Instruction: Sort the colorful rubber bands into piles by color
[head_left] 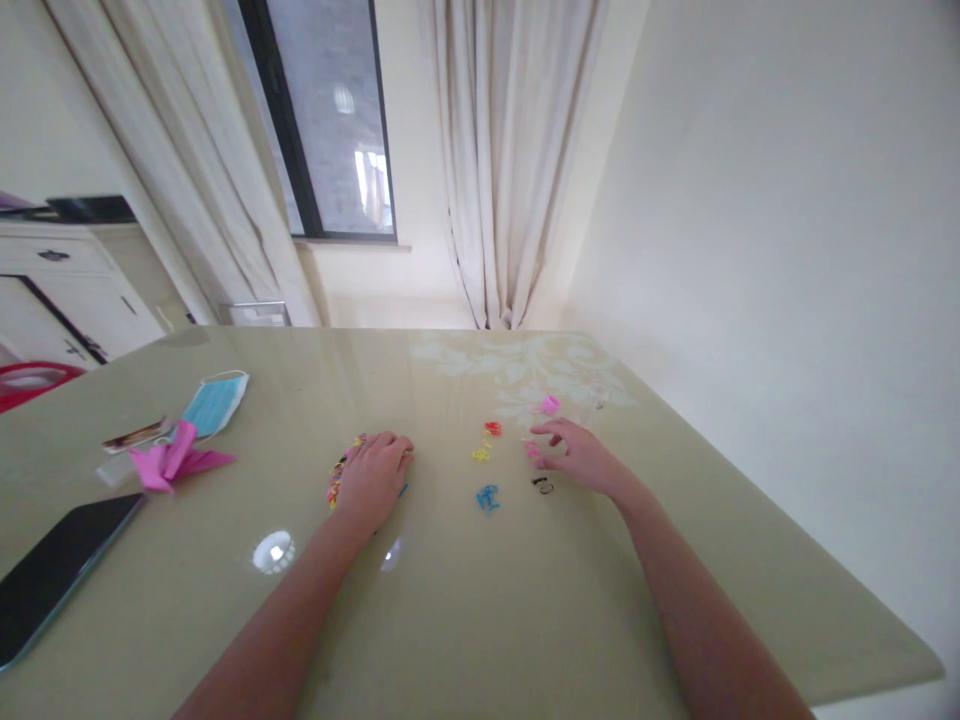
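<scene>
Blue pieces [487, 498]; yellow pieces [481, 454]; red pieces [493, 429]; multicoloured pile [334, 486]; olive tabletop [480, 620], pale scrollwork.

Can see on the shiny table [480, 620] a dark phone [67, 555], a pink folded paper [177, 460], a blue mask [215, 403] and small coloured bands [487, 498].

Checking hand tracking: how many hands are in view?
2: the left hand, over the multicoloured pile, and the right hand, by the small pink pieces. Neither is hidden.
</scene>
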